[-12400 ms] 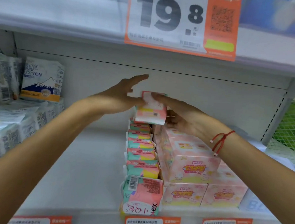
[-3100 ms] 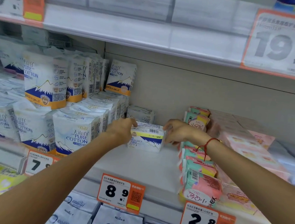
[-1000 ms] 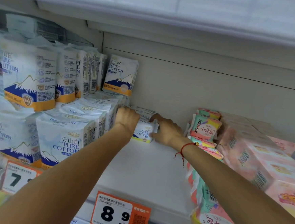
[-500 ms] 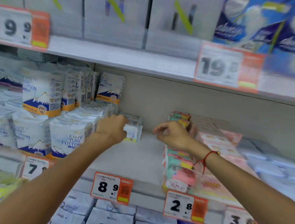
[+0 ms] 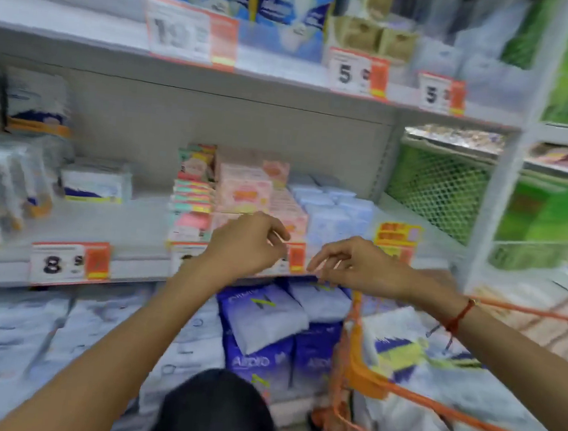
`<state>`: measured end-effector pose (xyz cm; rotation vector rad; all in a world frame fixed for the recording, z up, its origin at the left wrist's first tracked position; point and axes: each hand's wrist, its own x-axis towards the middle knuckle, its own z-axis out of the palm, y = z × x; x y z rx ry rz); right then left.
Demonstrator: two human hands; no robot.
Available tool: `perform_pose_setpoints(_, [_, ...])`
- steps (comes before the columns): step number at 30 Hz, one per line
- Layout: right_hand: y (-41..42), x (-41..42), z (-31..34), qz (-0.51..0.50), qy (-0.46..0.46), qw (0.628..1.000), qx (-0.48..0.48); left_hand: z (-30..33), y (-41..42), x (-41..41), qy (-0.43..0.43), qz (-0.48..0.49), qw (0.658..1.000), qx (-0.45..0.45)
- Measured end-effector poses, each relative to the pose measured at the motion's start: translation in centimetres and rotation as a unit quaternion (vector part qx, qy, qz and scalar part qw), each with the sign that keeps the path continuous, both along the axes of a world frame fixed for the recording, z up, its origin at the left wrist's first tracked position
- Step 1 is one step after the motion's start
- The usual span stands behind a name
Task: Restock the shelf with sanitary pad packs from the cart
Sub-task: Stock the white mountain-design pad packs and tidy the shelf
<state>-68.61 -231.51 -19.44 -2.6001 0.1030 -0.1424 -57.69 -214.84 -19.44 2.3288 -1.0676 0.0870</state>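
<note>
A white pad pack (image 5: 95, 182) with a blue-and-yellow base lies flat on the shelf (image 5: 132, 223), left of both hands (image 5: 247, 243) (image 5: 357, 265), loosely curled, empty.

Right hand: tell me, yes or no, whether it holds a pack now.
No: the right hand hangs in front of the shelf edge with its fingers loosely curled round nothing.

A shop: price tags (image 5: 70, 261) line stocked shelves (image 5: 133, 217).
</note>
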Motion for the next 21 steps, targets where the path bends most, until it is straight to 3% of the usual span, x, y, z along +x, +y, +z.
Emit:
perform_pose_setpoints(3, [-4.2,-4.0,-2.3,-0.048,0.012,0.999,0.018,-1.3,-4.5,-3.7,-0.002,-0.056,0.998,0.025])
perform_pose_setpoints(7, [-9.0,-8.1,-6.8,-0.106,0.056,0.992,-0.027,-5.0,-10.1,-7.2,-0.005,-0.14,0.987,0.083])
perform_pose_setpoints(11, [-12.0,-10.1,-10.3,-0.138,0.085,0.986,-0.046,-8.8,-13.2,-9.0,-0.112,-0.237,0.946,0.193])
perform_pose_setpoints(16, [-12.9,-9.1,-11.0,-0.233,0.081,0.969,0.025,-10.3,-14.2,-8.6,-0.159,-0.173,0.948,0.215])
perform_pose_setpoints(19, [-12.0,-8.2,-10.5,-0.274,0.068,0.959,0.02,-10.3,-14.2,-9.0,-0.23,-0.104,0.918,0.307])
perform_pose_setpoints(21, [-12.0,-8.2,-10.4,-0.258,0.053,0.965,0.009,-10.3,-14.3,-8.9,-0.226,-0.104,0.913,0.322])
